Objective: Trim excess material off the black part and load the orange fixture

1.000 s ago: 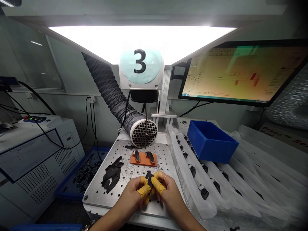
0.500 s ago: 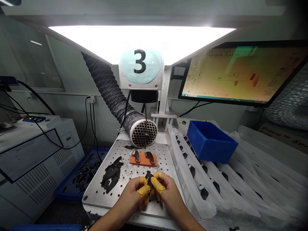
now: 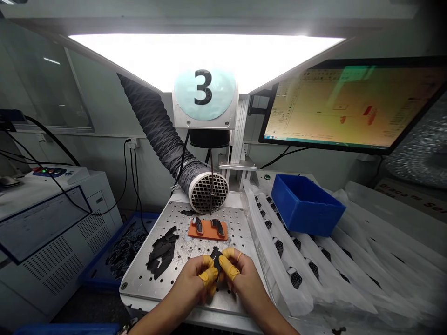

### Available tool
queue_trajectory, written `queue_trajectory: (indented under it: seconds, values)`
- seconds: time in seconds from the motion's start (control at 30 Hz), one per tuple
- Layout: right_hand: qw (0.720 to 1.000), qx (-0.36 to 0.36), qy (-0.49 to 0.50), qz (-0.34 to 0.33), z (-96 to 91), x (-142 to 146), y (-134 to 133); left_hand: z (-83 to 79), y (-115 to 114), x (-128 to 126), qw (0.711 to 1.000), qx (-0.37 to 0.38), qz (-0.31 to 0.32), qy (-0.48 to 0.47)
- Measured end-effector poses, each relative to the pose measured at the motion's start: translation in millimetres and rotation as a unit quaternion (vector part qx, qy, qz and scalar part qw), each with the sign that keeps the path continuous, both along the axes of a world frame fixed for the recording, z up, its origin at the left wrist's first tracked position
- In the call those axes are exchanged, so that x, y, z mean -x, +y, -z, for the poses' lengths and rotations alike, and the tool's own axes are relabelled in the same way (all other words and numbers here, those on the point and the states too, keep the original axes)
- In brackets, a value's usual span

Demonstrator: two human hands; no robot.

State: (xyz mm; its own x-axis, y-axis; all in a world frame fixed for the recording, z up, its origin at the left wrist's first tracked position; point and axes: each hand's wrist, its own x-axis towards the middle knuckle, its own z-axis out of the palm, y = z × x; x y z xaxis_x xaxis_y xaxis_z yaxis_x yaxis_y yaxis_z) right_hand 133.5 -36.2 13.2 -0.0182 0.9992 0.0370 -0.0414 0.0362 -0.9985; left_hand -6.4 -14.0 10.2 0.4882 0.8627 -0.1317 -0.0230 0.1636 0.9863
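Observation:
Between both hands, above the front of the perforated metal plate (image 3: 188, 291), is a small flat black part (image 3: 216, 258). My left hand (image 3: 199, 279) pinches it from the left, and my right hand (image 3: 238, 272) grips its right side; yellow finger cots cover several fingertips. The part's lower end is hidden by the fingers. Just beyond stands an orange fixture block (image 3: 207, 231) bearing two black pieces, a textured one (image 3: 198, 225) on the left and a smoother one (image 3: 218, 227) on the right. Left of my hands lies a loose pile of similar black parts (image 3: 162, 251).
A round grille on a duct hose (image 3: 208, 192) sits behind the fixture, under a machine head (image 3: 206, 104) marked 3. To the right are white film strips (image 3: 293, 260) with black pieces and a blue bin (image 3: 307, 214). A blue tray of parts (image 3: 125, 251) lies lower left.
Both hands stay nearly still, keeping hold of the black part. The camera view has shifted very slightly; nothing else has visibly moved.

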Motion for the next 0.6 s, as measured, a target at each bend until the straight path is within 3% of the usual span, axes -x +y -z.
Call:
queue_trajectory:
  seconds: [0.6]
  values:
    - [1.0, 0.001, 0.008, -0.003, 0.6, -0.5, -0.3, 0.5, 0.9, 0.1, 1.0, 0.0, -0.001, -0.011]
